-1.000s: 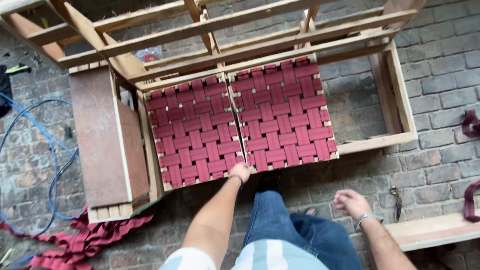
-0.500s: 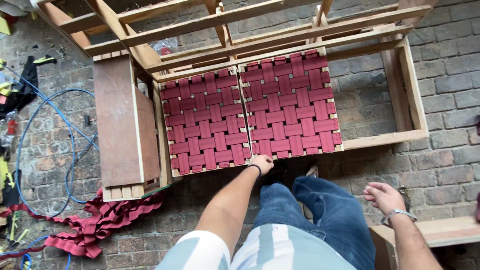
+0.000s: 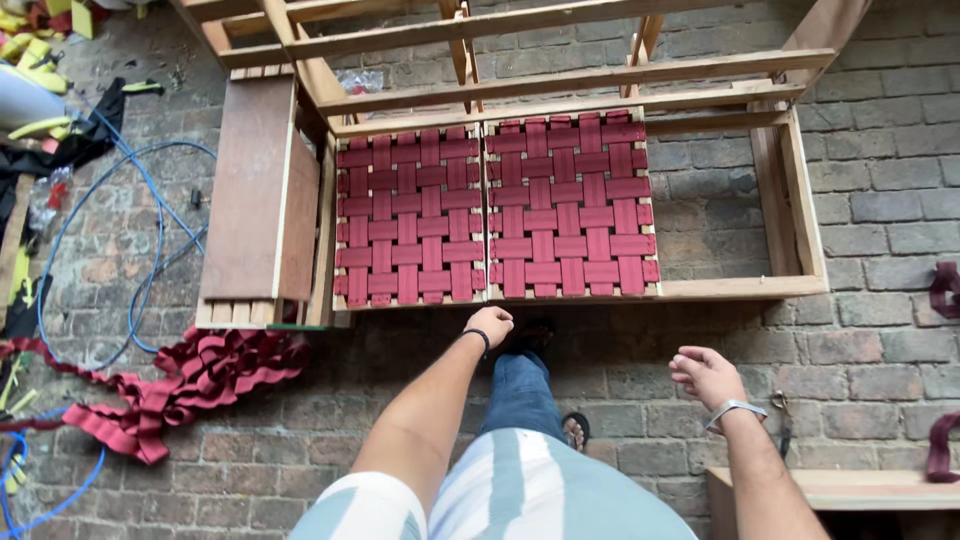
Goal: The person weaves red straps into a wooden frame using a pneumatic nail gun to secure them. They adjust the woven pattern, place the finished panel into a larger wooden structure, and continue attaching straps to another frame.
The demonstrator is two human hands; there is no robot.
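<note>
Two hands: left hand curled shut, empty, just short of the wooden frame front rail; right hand loosely open, empty, over brick floor. Red woven webbing fills two frame bays; loose webbing heap lies left, within reach.
</note>
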